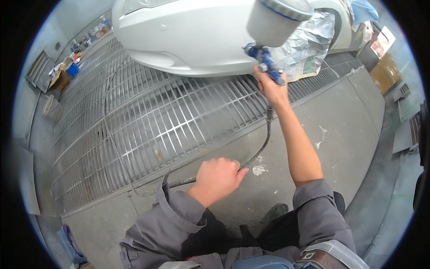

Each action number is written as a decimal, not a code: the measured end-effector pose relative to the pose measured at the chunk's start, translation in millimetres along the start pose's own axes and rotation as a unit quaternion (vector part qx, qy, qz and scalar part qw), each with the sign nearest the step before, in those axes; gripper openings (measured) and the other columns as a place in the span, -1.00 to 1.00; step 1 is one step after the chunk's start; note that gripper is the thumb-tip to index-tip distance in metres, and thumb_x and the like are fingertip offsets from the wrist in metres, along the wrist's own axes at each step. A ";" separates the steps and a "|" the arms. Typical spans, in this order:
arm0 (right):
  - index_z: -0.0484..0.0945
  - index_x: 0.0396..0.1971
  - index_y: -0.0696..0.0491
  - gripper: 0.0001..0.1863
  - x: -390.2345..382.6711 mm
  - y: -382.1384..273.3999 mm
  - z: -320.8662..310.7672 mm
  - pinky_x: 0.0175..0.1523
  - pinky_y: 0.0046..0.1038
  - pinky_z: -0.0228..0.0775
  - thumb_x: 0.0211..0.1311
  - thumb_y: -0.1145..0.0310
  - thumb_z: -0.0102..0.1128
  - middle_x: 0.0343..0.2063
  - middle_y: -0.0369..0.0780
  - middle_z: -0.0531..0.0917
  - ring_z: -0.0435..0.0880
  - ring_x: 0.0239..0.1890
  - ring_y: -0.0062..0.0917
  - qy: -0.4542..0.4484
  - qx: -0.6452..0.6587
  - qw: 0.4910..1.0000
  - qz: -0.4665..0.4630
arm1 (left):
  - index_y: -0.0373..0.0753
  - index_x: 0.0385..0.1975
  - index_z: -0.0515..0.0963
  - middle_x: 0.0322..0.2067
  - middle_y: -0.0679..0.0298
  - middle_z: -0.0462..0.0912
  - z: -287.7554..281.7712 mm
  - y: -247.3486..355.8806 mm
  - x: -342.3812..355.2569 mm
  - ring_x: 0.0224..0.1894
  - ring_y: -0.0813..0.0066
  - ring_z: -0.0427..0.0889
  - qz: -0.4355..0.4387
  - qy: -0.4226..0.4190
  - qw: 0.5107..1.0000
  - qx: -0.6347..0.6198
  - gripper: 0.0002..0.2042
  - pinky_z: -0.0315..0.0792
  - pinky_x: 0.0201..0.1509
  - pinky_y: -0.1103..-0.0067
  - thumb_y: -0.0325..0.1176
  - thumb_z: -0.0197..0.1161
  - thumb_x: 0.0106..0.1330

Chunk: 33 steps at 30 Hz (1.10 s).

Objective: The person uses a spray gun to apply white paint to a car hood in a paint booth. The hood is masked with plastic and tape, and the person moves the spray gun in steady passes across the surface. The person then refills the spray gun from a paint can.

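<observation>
My right hand [273, 89] is wrapped round the handle of a blue spray gun [265, 60], held out ahead of me. On top of the gun sits a grey-white paint cup [275, 22], slightly tilted. A dark air hose [269, 127] hangs from the handle and curves down to my left hand [217, 179], which is closed around it at waist height. The hose runs on to the left past my sleeve. Just beyond the gun is the white bumper [192, 42] of a car, with silvery masking sheet [311, 42] over the wheel area, partly behind the cup.
Metal floor grating [179, 116] extends under and before the car, bordered by grey concrete [331, 134]. Another hose lies across the grating at left. A bucket [53, 107], a blue box [71, 68] and several cans line the left wall. Cardboard [385, 74] leans at right.
</observation>
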State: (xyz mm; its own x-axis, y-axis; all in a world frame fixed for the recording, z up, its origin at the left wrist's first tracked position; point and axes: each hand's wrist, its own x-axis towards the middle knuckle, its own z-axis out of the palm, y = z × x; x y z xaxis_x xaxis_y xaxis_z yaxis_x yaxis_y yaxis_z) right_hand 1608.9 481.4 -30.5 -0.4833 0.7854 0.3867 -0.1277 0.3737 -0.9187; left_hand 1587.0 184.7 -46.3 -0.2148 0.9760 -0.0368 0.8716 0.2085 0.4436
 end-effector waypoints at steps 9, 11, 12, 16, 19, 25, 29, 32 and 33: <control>0.59 -0.51 0.09 -0.68 15.7 0.8 -127.6 -0.59 -0.54 0.24 0.39 0.27 0.47 -0.65 -0.37 0.54 0.46 -0.70 -0.68 0.110 0.000 0.994 0.015 | -0.19 -0.50 0.71 -0.53 0.09 0.73 23.6 30.9 32.3 -0.46 -0.05 0.72 0.038 0.015 0.999 -0.005 -0.60 0.56 -0.43 0.15 0.02 0.32 0.42; 0.58 -0.52 0.09 -0.67 19.8 2.7 -145.2 -0.59 -0.54 0.24 0.39 0.27 0.46 -0.66 -0.36 0.54 0.46 -0.70 -0.68 0.133 0.002 0.991 0.012 | -0.19 -0.49 0.71 -0.52 0.09 0.73 25.4 34.6 33.8 -0.46 -0.05 0.72 0.039 0.024 0.999 0.004 -0.60 0.56 -0.43 0.15 0.02 0.31 0.43; 0.58 -0.51 0.09 -0.68 21.7 3.0 -154.1 -0.59 -0.54 0.24 0.39 0.28 0.46 -0.66 -0.36 0.54 0.46 -0.70 -0.68 0.145 -0.003 0.989 0.013 | -0.19 -0.49 0.71 -0.52 0.09 0.73 26.7 35.0 34.6 -0.46 -0.05 0.72 0.039 0.029 0.999 0.008 -0.60 0.56 -0.43 0.16 0.02 0.31 0.44; 0.63 -0.46 0.15 -0.68 22.1 12.2 -173.5 -0.47 -0.51 0.33 0.41 0.24 0.44 -0.62 -0.34 0.59 0.50 -0.62 -0.67 0.209 -0.036 0.977 0.006 | -0.18 -0.49 0.69 -0.51 0.10 0.73 23.5 35.5 33.9 -0.46 -0.03 0.72 0.039 0.057 0.997 0.024 -0.59 0.56 -0.44 0.18 0.02 0.30 0.45; 0.68 -0.33 0.20 -0.69 14.0 45.4 -174.0 -0.30 -0.44 0.44 0.40 0.22 0.46 -0.54 -0.33 0.65 0.54 -0.47 -0.64 0.247 -0.149 0.957 -0.025 | -0.18 -0.51 0.68 -0.52 0.12 0.73 16.5 38.9 32.5 -0.47 -0.01 0.73 0.044 0.079 0.996 0.027 -0.59 0.57 -0.45 0.19 0.02 0.30 0.46; 0.69 -0.27 0.17 -0.72 -22.4 60.6 -70.8 -0.26 -0.42 0.44 0.34 0.25 0.50 -0.53 -0.29 0.64 0.49 -0.43 -0.64 0.099 -0.081 0.991 -0.047 | -0.18 -0.48 0.69 -0.52 0.17 0.72 8.2 34.5 15.6 -0.49 0.06 0.74 0.023 0.088 0.996 0.022 -0.60 0.57 -0.48 0.23 0.02 0.31 0.46; 0.70 -0.25 0.17 -0.72 -38.1 40.6 1.2 -0.27 -0.44 0.46 0.32 0.25 0.51 -0.53 -0.27 0.66 0.52 -0.44 -0.64 0.020 -0.077 0.994 -0.079 | -0.19 -0.45 0.71 -0.52 0.18 0.72 1.8 27.4 4.3 -0.50 0.08 0.75 0.013 0.092 0.995 0.026 -0.61 0.57 -0.49 0.24 0.01 0.32 0.46; 0.61 -0.33 0.13 -0.75 -39.4 45.7 45.8 -0.34 -0.54 0.27 0.40 0.28 0.46 -0.55 -0.45 0.51 0.37 -0.46 -0.75 -0.019 -0.049 0.995 -0.090 | -0.19 -0.45 0.71 -0.53 0.17 0.72 -1.0 17.9 -3.0 -0.51 0.09 0.75 -0.007 0.094 0.995 0.032 -0.61 0.57 -0.50 0.25 0.01 0.32 0.46; 0.61 -0.33 0.13 -0.74 -39.9 46.9 57.6 -0.34 -0.53 0.27 0.40 0.27 0.47 -0.55 -0.44 0.51 0.36 -0.46 -0.75 -0.032 -0.033 0.995 -0.086 | -0.20 -0.45 0.71 -0.53 0.17 0.72 -2.1 15.2 -5.3 -0.51 0.09 0.74 -0.012 0.096 0.995 0.032 -0.61 0.57 -0.50 0.25 0.01 0.32 0.46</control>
State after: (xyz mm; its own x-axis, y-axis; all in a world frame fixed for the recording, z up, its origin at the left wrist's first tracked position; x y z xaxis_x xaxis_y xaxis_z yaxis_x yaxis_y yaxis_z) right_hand 1572.2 439.2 -93.6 -0.5130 0.6749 0.5304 -0.1569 0.5337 -0.8310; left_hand 1600.4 182.5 -37.5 -0.3103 0.9420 0.1277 0.8904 0.2410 0.3862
